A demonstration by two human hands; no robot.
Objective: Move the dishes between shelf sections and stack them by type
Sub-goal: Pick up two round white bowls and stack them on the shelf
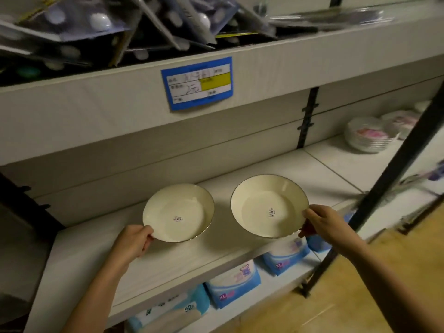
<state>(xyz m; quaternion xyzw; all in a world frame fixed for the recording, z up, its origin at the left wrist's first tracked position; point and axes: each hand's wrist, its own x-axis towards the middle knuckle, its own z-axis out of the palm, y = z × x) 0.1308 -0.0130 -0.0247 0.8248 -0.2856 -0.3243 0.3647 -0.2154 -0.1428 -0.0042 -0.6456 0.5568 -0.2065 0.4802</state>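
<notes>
Cream round ceramic bowls, side by side over the white shelf (168, 263): left hand (134, 240) pinches the left bowl (179, 212) at seven o'clock, right hand (323, 221) the right bowl (269, 205) at four.

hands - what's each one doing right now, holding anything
Left hand: closed on the rim of the left cream plate.
Right hand: closed on the rim of the right cream plate.

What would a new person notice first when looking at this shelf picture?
Two cream bowls stand out at the centre, over the middle shelf: the left hand grips the left bowl by its rim, the right hand the right bowl. Above them, a blue label sits on the upper shelf's edge; patterned plates are stacked far right.
</notes>
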